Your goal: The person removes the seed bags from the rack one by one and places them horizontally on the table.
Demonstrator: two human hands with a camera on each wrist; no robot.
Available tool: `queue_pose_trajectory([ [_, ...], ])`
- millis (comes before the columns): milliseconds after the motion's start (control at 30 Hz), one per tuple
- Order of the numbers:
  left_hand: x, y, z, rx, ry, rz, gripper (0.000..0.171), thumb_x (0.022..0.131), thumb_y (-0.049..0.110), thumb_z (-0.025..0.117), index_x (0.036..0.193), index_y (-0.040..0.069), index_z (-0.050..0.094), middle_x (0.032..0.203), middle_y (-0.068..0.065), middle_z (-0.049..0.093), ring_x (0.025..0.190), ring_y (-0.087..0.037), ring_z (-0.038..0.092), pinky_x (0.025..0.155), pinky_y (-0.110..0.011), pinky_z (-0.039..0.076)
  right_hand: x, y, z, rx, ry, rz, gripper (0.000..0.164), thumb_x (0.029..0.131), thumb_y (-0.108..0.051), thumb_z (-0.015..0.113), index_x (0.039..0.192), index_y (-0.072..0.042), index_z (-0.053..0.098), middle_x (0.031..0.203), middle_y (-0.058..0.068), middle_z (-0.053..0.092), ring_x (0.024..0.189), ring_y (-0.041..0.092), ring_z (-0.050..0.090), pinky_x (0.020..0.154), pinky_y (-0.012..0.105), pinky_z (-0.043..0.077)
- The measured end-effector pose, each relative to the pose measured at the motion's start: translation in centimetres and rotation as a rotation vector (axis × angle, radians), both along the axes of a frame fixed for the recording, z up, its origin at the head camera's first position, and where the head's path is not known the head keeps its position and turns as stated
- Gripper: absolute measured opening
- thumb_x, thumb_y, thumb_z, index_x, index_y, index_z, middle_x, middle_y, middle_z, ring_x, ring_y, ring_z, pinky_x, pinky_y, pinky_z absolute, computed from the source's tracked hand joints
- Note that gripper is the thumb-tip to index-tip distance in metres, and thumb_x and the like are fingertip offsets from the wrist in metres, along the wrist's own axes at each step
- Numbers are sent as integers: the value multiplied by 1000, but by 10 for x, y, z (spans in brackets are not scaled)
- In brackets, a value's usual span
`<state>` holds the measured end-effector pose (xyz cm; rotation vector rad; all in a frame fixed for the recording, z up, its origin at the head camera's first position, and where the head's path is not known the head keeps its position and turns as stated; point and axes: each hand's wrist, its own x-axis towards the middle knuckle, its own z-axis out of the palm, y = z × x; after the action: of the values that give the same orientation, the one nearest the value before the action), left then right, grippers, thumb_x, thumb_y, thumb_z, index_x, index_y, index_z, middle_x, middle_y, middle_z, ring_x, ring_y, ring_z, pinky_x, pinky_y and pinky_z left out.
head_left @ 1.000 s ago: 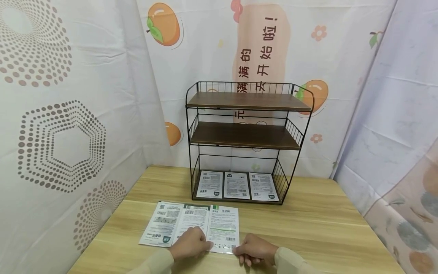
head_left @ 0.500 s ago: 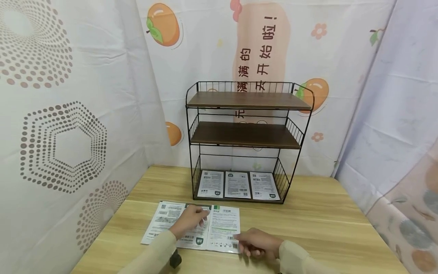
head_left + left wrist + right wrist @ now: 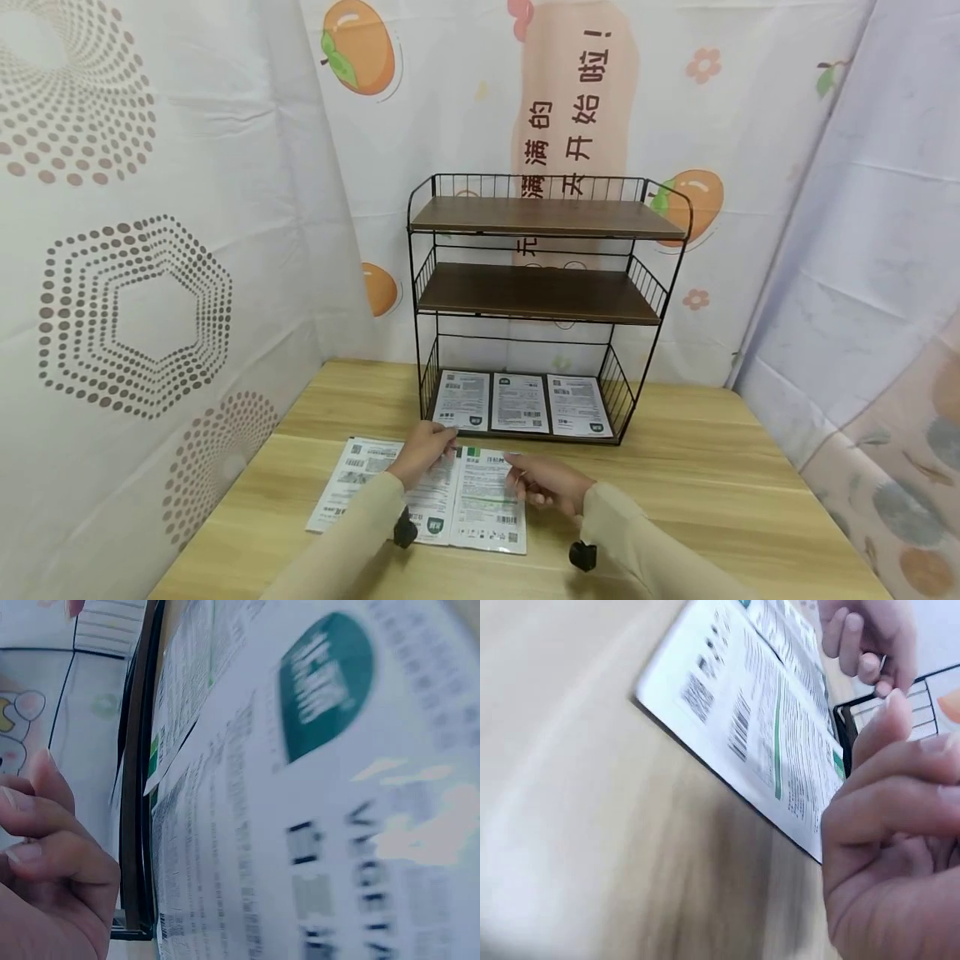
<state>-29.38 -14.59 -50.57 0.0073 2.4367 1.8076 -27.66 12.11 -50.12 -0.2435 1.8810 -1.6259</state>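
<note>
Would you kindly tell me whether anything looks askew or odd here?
One thing: on the bottom shelf, the middle packet seems turned end for end. Its green logo is at the far edge, while the left packet and right packet carry theirs at the near edge.

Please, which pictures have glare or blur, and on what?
Left wrist: white glare on the near packet, its print blurred; right wrist: the table looks smeared, with soft shadow beside the green-lined packet; head: the rack looks fairly sharp.

Both sleeves (image 3: pixel 351 533) are cream, the wrist-worn devices (image 3: pixel 582 556) black.
</note>
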Motion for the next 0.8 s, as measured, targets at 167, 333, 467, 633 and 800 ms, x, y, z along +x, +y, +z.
queue_pose_trajectory([
  [167, -13, -1, 2, 36, 2, 24, 33, 108, 21, 52, 91, -1, 70, 72, -5, 64, 49, -7, 38, 44, -21, 33, -17, -18, 3, 2, -8, -51, 52, 105, -47, 55, 92, 1, 67, 61, -2, 57, 42, 2, 36, 39, 17, 28],
  [333, -22, -3, 1, 26, -19, 63, 32, 108, 19, 51, 87, 1, 68, 71, -6, 65, 46, -7, 37, 42, -22, 33, -30, -38, 8, 14, -37, -139, 51, 106, -42, 55, 101, 7, 69, 63, -2, 59, 44, 1, 38, 41, 16, 30],
  [467, -27, -8, -2, 9, -18, 86, 33, 108, 17, 52, 84, 1, 68, 68, -7, 65, 44, -8, 37, 40, -23, 32, -38, -53, 9, 31, -72, -195, 54, 108, -39, 52, 113, 12, 68, 64, -2, 60, 45, 1, 38, 41, 15, 31],
  [633, -31, -9, -4, 8, -25, 98, 33, 107, 17, 52, 85, -1, 69, 68, -7, 66, 45, -8, 37, 41, -22, 31, -47, -64, 5, 9, -88, -274, 57, 111, -40, 45, 132, 12, 58, 62, -1, 59, 46, 1, 37, 42, 15, 31],
  [800, -32, -8, -4, -7, -26, 106, 32, 106, 16, 53, 84, -1, 69, 67, -6, 66, 47, -9, 39, 43, -23, 33, -51, -70, -3, 17, -99, -278, 57, 112, -44, 41, 131, 8, 54, 61, -1, 60, 46, 3, 36, 43, 17, 32],
])
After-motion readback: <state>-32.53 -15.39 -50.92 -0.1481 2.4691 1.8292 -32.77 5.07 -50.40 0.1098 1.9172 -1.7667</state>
